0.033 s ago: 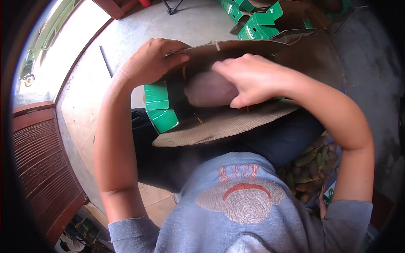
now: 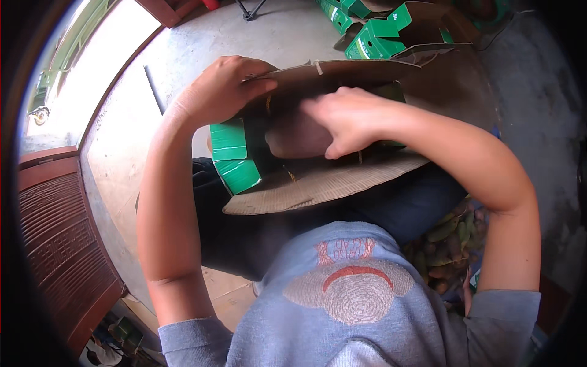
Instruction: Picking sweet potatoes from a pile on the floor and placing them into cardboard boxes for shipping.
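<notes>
On my lap lies an opened cardboard box (image 2: 306,199), brown inside with green end flaps (image 2: 237,174). My left hand (image 2: 229,85) pinches the upper edge of its far flap, thumb on the inner side. Inside the box's dark opening is a large, smooth, purplish-brown oval thing (image 2: 296,137), perhaps a fruit or root; blur and shade hide its kind. My right hand (image 2: 351,119) grips its right end, fingers over the far side and thumb on the near side. Yellowish twisted ties (image 2: 290,175) stick out of the box walls.
More green cardboard boxes (image 2: 379,40) stand on the floor at the far right. Beside my right leg is a heap of brown and green produce (image 2: 449,241). A dark red wooden slatted piece (image 2: 67,244) stands at the left; black stand legs (image 2: 249,11) show at the top.
My right hand has shifted slightly left with the oval thing, which now sits deeper in the box's shade. My left hand keeps its hold on the flap.
</notes>
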Demonstrator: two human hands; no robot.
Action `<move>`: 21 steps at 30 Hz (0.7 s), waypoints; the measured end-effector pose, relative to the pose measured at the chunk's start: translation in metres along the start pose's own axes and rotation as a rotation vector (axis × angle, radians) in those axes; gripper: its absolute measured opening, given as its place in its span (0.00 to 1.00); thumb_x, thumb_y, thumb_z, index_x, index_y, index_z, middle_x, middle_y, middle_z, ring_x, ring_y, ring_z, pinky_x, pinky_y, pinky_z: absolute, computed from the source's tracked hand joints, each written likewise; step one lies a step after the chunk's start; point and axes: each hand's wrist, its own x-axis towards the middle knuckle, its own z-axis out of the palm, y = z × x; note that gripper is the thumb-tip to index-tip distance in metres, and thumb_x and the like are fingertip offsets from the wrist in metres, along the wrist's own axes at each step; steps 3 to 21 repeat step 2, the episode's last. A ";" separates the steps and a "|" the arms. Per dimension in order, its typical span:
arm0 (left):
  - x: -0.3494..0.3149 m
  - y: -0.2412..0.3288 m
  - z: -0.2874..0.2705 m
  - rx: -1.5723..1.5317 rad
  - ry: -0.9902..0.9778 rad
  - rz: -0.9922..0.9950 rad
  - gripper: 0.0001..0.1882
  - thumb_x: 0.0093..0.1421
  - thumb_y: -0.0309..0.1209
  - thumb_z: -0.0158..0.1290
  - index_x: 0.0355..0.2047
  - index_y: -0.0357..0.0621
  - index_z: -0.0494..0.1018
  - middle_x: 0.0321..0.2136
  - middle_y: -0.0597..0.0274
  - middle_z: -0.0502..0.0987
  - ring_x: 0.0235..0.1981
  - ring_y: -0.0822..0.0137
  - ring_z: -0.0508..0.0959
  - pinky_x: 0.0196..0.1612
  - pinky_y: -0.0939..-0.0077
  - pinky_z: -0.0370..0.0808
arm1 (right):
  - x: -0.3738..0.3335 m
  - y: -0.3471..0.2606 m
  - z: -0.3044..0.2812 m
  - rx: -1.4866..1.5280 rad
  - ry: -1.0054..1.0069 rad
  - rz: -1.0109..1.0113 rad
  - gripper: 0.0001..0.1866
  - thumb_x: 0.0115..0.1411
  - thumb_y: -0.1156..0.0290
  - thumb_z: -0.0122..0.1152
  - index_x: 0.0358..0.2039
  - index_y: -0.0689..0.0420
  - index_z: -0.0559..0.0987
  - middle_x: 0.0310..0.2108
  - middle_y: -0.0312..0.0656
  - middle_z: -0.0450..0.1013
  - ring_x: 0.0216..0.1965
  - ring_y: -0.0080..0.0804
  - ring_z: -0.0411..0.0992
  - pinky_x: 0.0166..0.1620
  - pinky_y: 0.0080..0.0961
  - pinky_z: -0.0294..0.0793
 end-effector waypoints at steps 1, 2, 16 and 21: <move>0.000 -0.001 0.000 0.016 -0.010 0.019 0.20 0.64 0.42 0.58 0.50 0.43 0.79 0.40 0.50 0.84 0.43 0.55 0.83 0.47 0.63 0.78 | 0.023 -0.001 0.015 0.015 -0.064 0.027 0.45 0.43 0.58 0.74 0.61 0.63 0.68 0.48 0.54 0.77 0.51 0.49 0.76 0.52 0.42 0.77; -0.002 -0.005 0.001 0.031 -0.026 0.028 0.21 0.64 0.43 0.58 0.50 0.43 0.78 0.41 0.51 0.84 0.44 0.55 0.83 0.48 0.61 0.77 | 0.050 0.002 0.039 -0.044 -0.129 0.065 0.53 0.46 0.56 0.72 0.69 0.61 0.57 0.66 0.56 0.62 0.65 0.48 0.65 0.66 0.35 0.64; -0.002 -0.005 0.001 0.031 -0.026 0.028 0.21 0.64 0.43 0.58 0.50 0.43 0.78 0.41 0.51 0.84 0.44 0.55 0.83 0.48 0.61 0.77 | 0.050 0.002 0.039 -0.044 -0.129 0.065 0.53 0.46 0.56 0.72 0.69 0.61 0.57 0.66 0.56 0.62 0.65 0.48 0.65 0.66 0.35 0.64; -0.002 -0.005 0.001 0.031 -0.026 0.028 0.21 0.64 0.43 0.58 0.50 0.43 0.78 0.41 0.51 0.84 0.44 0.55 0.83 0.48 0.61 0.77 | 0.050 0.002 0.039 -0.044 -0.129 0.065 0.53 0.46 0.56 0.72 0.69 0.61 0.57 0.66 0.56 0.62 0.65 0.48 0.65 0.66 0.35 0.64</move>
